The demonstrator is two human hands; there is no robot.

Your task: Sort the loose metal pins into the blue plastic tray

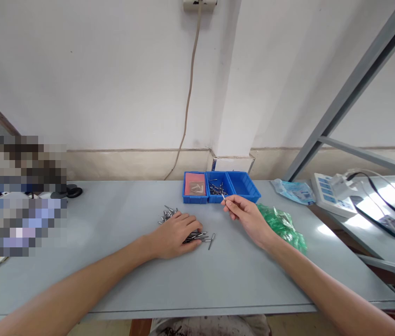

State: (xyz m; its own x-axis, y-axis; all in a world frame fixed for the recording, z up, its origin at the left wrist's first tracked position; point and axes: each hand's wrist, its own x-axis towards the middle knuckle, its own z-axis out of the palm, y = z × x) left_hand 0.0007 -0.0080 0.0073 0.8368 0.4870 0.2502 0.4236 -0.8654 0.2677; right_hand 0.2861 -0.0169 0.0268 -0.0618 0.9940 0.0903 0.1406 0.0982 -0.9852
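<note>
My left hand (178, 234) lies over a heap of small metal pins (194, 236) on the table, its fingers apart and curved over them. Pins show between its thumb and fingers and behind the knuckles; the palm hides the rest. Two loose pins (211, 241) lie just right of the heap. In front of the blue bins, my right hand (242, 213) is closed in a pinch on a slim, shiny metal pin (223, 198), held above the table. Behind that pin, the middle blue bin (215, 199) contains many similar pins (217, 188).
The left blue bin (195, 199) holds a pink sheet and a small clear bag. The right blue bin (243, 184) adjoins the middle one. Green plastic bags (286, 226) lie beside my right forearm. A blue-white packet (293, 191) and metal frame (323, 126) stand further right.
</note>
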